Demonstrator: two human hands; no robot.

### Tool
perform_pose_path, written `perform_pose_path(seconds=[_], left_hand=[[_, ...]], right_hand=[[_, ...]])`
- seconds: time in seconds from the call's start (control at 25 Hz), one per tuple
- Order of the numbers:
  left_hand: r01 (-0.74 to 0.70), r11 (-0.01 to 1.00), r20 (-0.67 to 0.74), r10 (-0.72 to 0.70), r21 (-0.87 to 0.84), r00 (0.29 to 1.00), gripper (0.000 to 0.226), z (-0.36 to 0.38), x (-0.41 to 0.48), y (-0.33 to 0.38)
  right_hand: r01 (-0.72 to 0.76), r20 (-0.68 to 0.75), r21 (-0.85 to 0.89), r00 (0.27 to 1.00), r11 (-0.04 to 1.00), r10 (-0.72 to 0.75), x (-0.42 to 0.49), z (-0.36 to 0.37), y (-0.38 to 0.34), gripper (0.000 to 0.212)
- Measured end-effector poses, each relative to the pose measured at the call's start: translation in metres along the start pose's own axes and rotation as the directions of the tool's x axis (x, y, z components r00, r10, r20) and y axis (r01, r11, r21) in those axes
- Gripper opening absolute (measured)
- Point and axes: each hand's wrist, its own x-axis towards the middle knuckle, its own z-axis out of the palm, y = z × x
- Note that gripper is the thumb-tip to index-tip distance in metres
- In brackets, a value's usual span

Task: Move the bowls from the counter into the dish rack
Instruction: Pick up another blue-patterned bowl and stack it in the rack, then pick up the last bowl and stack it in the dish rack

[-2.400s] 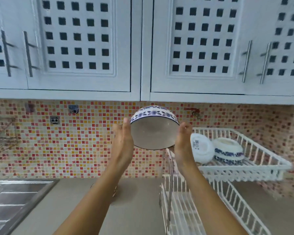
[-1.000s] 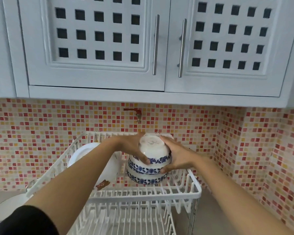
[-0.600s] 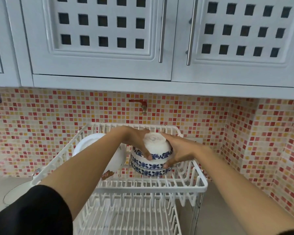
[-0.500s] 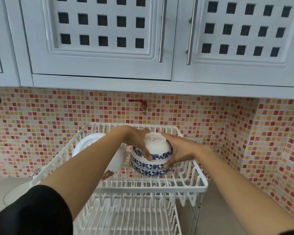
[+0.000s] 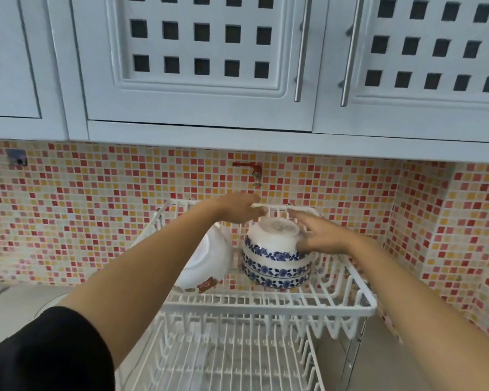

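Note:
Two blue-patterned white bowls sit upside down, stacked, in the upper tier of the white dish rack (image 5: 268, 304). The top bowl (image 5: 274, 241) rests on the lower bowl (image 5: 277, 273). A white bowl with a red mark (image 5: 209, 261) leans on its side to their left, partly hidden by my left forearm. My left hand (image 5: 237, 211) hovers above and left of the stack, fingers loose, holding nothing. My right hand (image 5: 319, 235) is just right of the top bowl with fingers spread, blurred, at or barely off its side.
The rack's lower tier (image 5: 226, 359) lies below. White wall cabinets (image 5: 209, 66) hang close overhead. A small red tap (image 5: 251, 169) sticks out of the mosaic backsplash behind the rack. A round object's edge (image 5: 48, 301) shows on the grey counter at left.
Both hands were clasped around the top bowl half a second ago. They have let go: the left hand rose up and left, the right hand opened and drew right. The bowl stays on the stack.

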Motion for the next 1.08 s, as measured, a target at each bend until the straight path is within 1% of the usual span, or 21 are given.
perform_pose_path(seconds=[0.08, 0.12, 0.24, 0.36, 0.48, 0.56, 0.6, 0.76, 0.88, 1.08], left_hand=[[-0.035, 0.999, -0.127, 0.031, -0.029, 0.991, 0.05, -0.006, -0.016, -0.013], [-0.042, 0.998, -0.181, 0.032, -0.056, 0.983, 0.049, -0.008, -0.027, -0.022], [-0.013, 0.994, -0.305, -0.02, -0.105, 0.952, 0.048, -0.018, -0.068, -0.06], [0.012, 0.993, -0.377, -0.055, -0.114, 0.925, 0.044, -0.031, -0.119, -0.108], [0.125, 0.983, -0.426, -0.17, -0.132, 0.888, 0.044, -0.045, -0.179, -0.174], [0.212, 0.966, -0.413, -0.256, -0.15, 0.874, 0.043, -0.047, -0.218, -0.219], [0.238, 0.96, -0.401, -0.277, -0.145, 0.873, 0.045, -0.046, -0.235, -0.241], [0.339, 0.934, -0.318, -0.358, -0.114, 0.878, 0.047, -0.032, -0.29, -0.301], [0.415, 0.908, -0.225, -0.416, -0.052, 0.881, 0.042, -0.012, -0.316, -0.338], [0.502, 0.856, -0.118, -0.515, -0.122, 0.849, 0.048, 0.035, -0.332, -0.402]], right_hand=[[-0.002, -0.093, -0.069, 0.996, 0.998, -0.004, 0.002, 0.004, -0.022, 0.074], [-0.006, -0.133, -0.105, 0.991, 0.994, -0.008, 0.005, 0.008, -0.036, 0.071], [-0.008, -0.203, -0.107, 0.979, 0.994, -0.014, 0.016, 0.027, -0.091, 0.064], [0.013, -0.256, -0.069, 0.966, 0.998, -0.03, 0.031, 0.051, -0.155, 0.06], [0.052, -0.257, -0.052, 0.964, 0.997, -0.064, 0.052, 0.089, -0.234, 0.06], [0.075, -0.242, -0.068, 0.966, 0.995, -0.09, 0.066, 0.119, -0.287, 0.059], [0.085, -0.233, -0.084, 0.967, 0.993, -0.103, 0.074, 0.135, -0.311, 0.058], [0.077, -0.161, -0.126, 0.982, 0.989, -0.097, 0.098, 0.197, -0.375, 0.061], [0.047, -0.087, -0.109, 0.995, 0.993, -0.057, 0.112, 0.243, -0.401, 0.062], [-0.04, 0.022, -0.05, 0.999, 0.998, 0.041, 0.138, 0.307, -0.406, 0.06]])
